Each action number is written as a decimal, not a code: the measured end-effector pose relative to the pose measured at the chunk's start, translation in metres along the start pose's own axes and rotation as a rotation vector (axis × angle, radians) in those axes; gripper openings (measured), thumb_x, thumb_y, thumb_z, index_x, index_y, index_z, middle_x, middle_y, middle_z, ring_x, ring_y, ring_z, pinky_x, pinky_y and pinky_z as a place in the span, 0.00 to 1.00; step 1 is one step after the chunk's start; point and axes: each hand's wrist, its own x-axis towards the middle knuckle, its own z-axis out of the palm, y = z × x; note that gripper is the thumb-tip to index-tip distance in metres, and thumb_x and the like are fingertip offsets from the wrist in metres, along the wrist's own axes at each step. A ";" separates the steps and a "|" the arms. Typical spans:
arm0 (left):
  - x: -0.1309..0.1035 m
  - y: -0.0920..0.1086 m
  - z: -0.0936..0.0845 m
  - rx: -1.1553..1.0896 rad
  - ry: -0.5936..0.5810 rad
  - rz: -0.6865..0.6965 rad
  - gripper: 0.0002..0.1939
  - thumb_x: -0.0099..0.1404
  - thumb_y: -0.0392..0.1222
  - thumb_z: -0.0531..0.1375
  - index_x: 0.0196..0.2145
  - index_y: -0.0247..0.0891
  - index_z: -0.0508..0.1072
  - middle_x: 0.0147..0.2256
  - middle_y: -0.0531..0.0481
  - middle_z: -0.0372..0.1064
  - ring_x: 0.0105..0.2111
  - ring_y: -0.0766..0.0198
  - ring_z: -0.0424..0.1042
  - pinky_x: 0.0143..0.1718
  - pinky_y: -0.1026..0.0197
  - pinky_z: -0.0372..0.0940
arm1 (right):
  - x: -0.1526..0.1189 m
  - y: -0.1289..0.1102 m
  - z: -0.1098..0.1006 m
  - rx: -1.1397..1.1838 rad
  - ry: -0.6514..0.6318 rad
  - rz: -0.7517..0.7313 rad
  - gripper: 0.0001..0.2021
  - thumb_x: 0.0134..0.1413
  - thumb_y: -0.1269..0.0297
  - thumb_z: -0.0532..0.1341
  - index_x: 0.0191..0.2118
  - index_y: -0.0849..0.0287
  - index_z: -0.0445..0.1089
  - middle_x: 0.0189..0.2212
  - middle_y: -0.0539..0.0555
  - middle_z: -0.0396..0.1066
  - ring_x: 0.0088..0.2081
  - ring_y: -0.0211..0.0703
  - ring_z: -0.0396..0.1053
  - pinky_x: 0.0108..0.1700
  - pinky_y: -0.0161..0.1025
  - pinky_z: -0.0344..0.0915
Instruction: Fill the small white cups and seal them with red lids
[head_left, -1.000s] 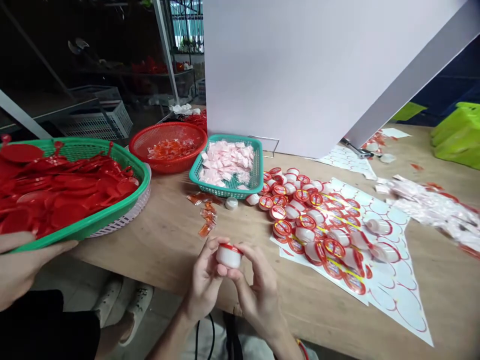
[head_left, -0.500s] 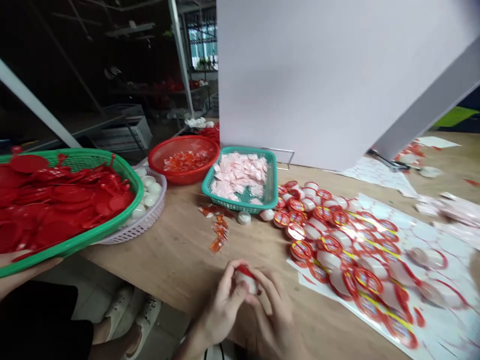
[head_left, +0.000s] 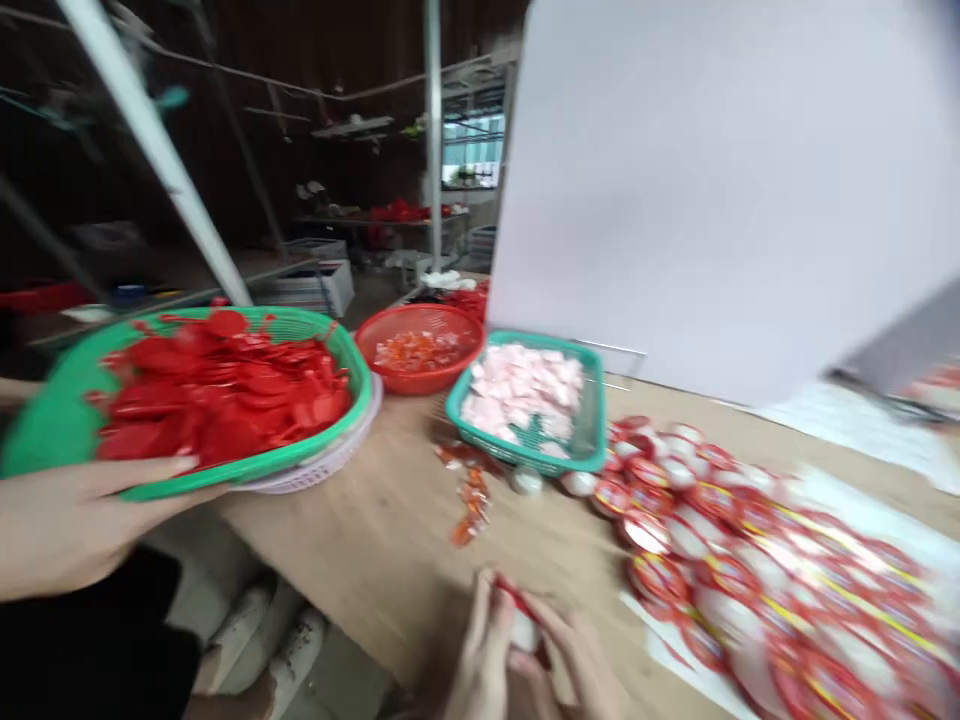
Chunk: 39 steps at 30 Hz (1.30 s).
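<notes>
Bottom centre of frame: left hand [head_left: 481, 652], fingers clasping left side of red-rimmed white cup [head_left: 524, 631]; cup tilted, rim slanting down rightward; right hand [head_left: 576, 652], fingers clasping cup's right side. Cup between fingertips, neither hand nearer.

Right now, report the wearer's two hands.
Left hand: closed on the red-topped white container.
Right hand: closed on the same container.

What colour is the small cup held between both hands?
The small cup is white with red along its top; it shows in the head view, slightly blurred.
</notes>
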 end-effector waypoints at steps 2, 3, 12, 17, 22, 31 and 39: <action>0.002 -0.078 0.054 0.000 -0.145 -0.100 0.22 0.49 0.49 0.65 0.43 0.42 0.72 0.38 0.46 0.74 0.43 0.52 0.71 0.42 0.54 0.68 | 0.005 -0.007 0.001 -0.032 -0.013 -0.063 0.16 0.57 0.67 0.54 0.52 0.54 0.62 0.41 0.58 0.69 0.42 0.49 0.68 0.39 0.43 0.68; -0.001 -0.114 0.078 -0.014 -0.167 -0.110 0.22 0.50 0.51 0.64 0.43 0.41 0.71 0.40 0.45 0.73 0.45 0.53 0.70 0.44 0.56 0.67 | 0.008 -0.009 0.001 -0.053 -0.015 -0.089 0.17 0.57 0.71 0.53 0.53 0.55 0.60 0.40 0.58 0.69 0.43 0.48 0.67 0.40 0.44 0.68; 0.006 -0.188 0.107 0.163 -0.229 -0.231 0.31 0.54 0.60 0.57 0.52 0.43 0.62 0.52 0.46 0.64 0.52 0.53 0.62 0.47 0.59 0.63 | 0.027 -0.021 -0.024 -0.047 -0.282 0.134 0.15 0.50 0.64 0.60 0.44 0.59 0.61 0.45 0.58 0.65 0.46 0.45 0.63 0.46 0.41 0.64; 0.018 -0.185 0.111 0.523 -0.391 -0.023 0.29 0.59 0.60 0.50 0.52 0.40 0.62 0.46 0.43 0.69 0.40 0.56 0.71 0.39 0.58 0.66 | 0.023 -0.006 -0.045 -0.135 -0.302 0.242 0.09 0.49 0.68 0.58 0.38 0.59 0.60 0.37 0.55 0.66 0.37 0.43 0.64 0.39 0.38 0.64; 0.059 -0.172 0.125 1.103 -0.264 0.593 0.16 0.61 0.47 0.52 0.43 0.36 0.68 0.37 0.42 0.71 0.34 0.57 0.71 0.38 0.54 0.65 | 0.017 0.040 -0.063 -0.579 -0.176 0.250 0.05 0.51 0.73 0.56 0.36 0.60 0.61 0.41 0.61 0.66 0.42 0.50 0.61 0.43 0.47 0.62; 0.112 -0.166 0.202 1.544 -0.100 0.633 0.13 0.59 0.40 0.57 0.40 0.27 0.69 0.40 0.32 0.65 0.44 0.46 0.64 0.43 0.49 0.60 | 0.031 0.071 -0.066 -0.966 -0.258 0.063 0.08 0.52 0.75 0.53 0.37 0.62 0.65 0.43 0.63 0.64 0.41 0.52 0.61 0.39 0.45 0.62; 0.102 -0.163 0.191 1.540 -0.144 0.575 0.13 0.63 0.33 0.51 0.45 0.35 0.68 0.43 0.39 0.63 0.43 0.53 0.65 0.40 0.56 0.62 | 0.027 0.094 -0.075 -0.982 -0.198 -0.127 0.12 0.56 0.74 0.45 0.40 0.62 0.64 0.42 0.63 0.64 0.38 0.48 0.65 0.33 0.41 0.65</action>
